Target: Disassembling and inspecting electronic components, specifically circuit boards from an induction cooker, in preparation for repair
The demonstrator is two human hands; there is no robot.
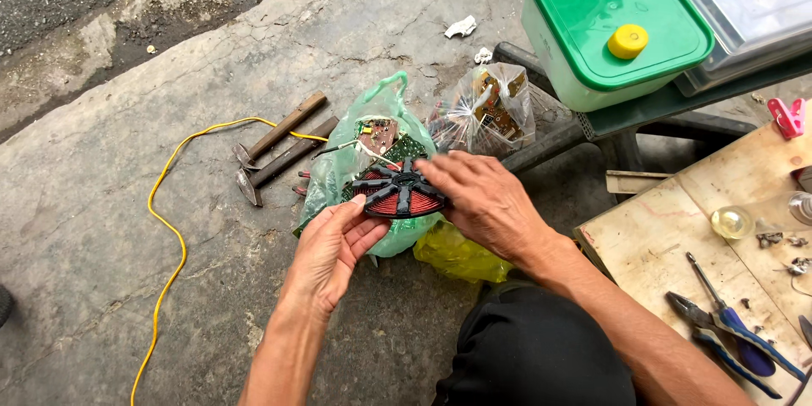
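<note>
1. Black-clad knee (pixel 533 355) sits lowest in frame, nearest the camera; concrete floor (pixel 101 228) spreads beyond it.
2. Green-lidded tub (pixel 613 25) stands on a frame top right; wooden bench (pixel 677 237) at right carries pliers (pixel 719 334), a screwdriver (pixel 727 317) and loose screws.
3. Green plastic bag (pixel 355 161) with circuit boards lies on the floor, clear bag (pixel 491 106) behind it, yellow bag (pixel 457 254) in front, two hammers (pixel 279 148) and a yellow cable (pixel 169 228) to the left.
4. Induction coil disc (pixel 399 190), red winding under black spokes, is out of the bag and held level above it; wires run from it back to the boards, so it looks not yet freed.
5. Left hand (pixel 330 249): palm up, grip clamped on the disc's near edge.
6. Right hand (pixel 482 199): palm down, fingers closed on the right rim.
</note>
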